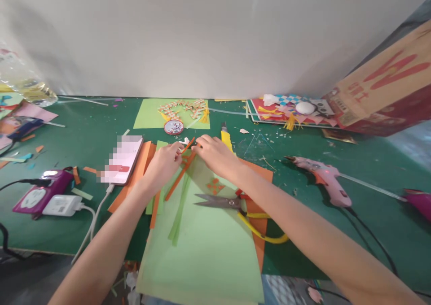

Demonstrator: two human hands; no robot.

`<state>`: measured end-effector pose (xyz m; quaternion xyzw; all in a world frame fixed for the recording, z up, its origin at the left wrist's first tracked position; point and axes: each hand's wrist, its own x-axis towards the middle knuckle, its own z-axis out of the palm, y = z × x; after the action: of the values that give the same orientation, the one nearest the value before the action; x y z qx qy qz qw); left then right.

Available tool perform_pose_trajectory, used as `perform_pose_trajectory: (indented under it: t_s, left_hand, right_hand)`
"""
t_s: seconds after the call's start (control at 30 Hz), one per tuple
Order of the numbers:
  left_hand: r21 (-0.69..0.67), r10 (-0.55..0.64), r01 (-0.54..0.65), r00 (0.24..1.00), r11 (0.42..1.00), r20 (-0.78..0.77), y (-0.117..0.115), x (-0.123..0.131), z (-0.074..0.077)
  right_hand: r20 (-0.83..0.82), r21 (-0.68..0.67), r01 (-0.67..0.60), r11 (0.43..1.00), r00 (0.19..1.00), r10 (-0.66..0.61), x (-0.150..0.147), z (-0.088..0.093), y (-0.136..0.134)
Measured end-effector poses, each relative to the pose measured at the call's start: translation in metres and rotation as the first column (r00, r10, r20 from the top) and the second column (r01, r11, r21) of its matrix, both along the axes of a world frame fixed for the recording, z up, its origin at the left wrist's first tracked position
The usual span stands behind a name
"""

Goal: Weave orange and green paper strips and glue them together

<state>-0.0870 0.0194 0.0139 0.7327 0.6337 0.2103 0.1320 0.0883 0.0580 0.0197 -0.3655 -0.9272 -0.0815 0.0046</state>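
My left hand (166,163) has its fingers closed in a pinch around a narrow orange paper strip (188,145). Beside it, my right hand (215,156) pinches the end of another orange paper strip (180,179), which slants down to the left. Both hands are over a light green paper sheet (202,255). Green paper strips (180,211) lie below the fingers. Scissors with yellow handles (218,201) rest partly spread on the sheet, partly hidden by my right forearm. A small orange woven piece (215,186) sits near my right wrist.
A phone (123,161) and a purple power strip (43,193) with a charger are at left. A pink glue gun (323,179) lies at right. Behind are a yellow cutter (226,139), a woven paper dragon (183,107) and a paper bag (387,80).
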Motion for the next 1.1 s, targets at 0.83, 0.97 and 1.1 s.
perform_pose_trajectory:
  t_s: [0.83, 0.97, 1.1]
  left_hand:
    - [-0.252, 0.257, -0.052, 0.238, 0.966, 0.937, 0.001, 0.005, 0.020]
    - [-0.255, 0.255, -0.019, 0.158, 0.967, 0.954, 0.001, 0.004, 0.022]
    - [-0.293, 0.292, -0.012, 0.132, 0.956, 0.947, 0.000, 0.005, 0.023]
  right_hand:
    - [-0.558, -0.137, 0.380, 0.915, 0.733, -0.388, 0.074, 0.027, -0.012]
    - [-0.699, -0.371, 0.353, 0.859, 0.503, -0.509, 0.081, 0.017, -0.010]
    - [-0.774, -0.527, 0.187, 0.829, 0.296, -0.559, 0.077, 0.014, -0.011]
